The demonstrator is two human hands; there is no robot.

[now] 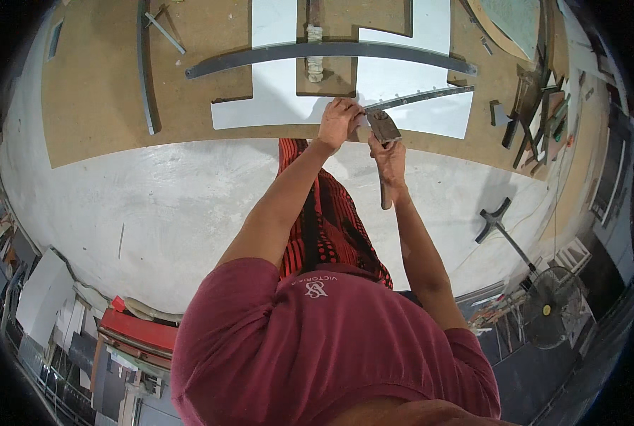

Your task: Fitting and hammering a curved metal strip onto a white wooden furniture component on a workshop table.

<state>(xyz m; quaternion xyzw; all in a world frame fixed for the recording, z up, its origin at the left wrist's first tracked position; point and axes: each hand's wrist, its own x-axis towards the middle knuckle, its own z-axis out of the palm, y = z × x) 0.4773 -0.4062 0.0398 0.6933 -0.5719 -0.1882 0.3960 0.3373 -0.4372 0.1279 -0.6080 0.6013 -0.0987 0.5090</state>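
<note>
My right hand (390, 162) is wrapped round a tool with a broad, worn brown metal head (384, 126) and a wooden handle; it looks like a hatchet or hammer, but I cannot tell which. Just left of that head, my left hand (340, 122) has its fingers pinched together near the end of a narrow dark strip (423, 96). Small pin-like points stick up along this strip, which slants to the right over a white sheet (409, 117). Whatever the left fingertips hold is too small to make out.
A long curved dark bar (331, 50) lies across the brown board (104, 92). Another dark bar (145, 71) rests at its left. Scrap strips (540, 121) pile up at the right. A standing fan (546, 309) and red bench (139, 330) stand behind me.
</note>
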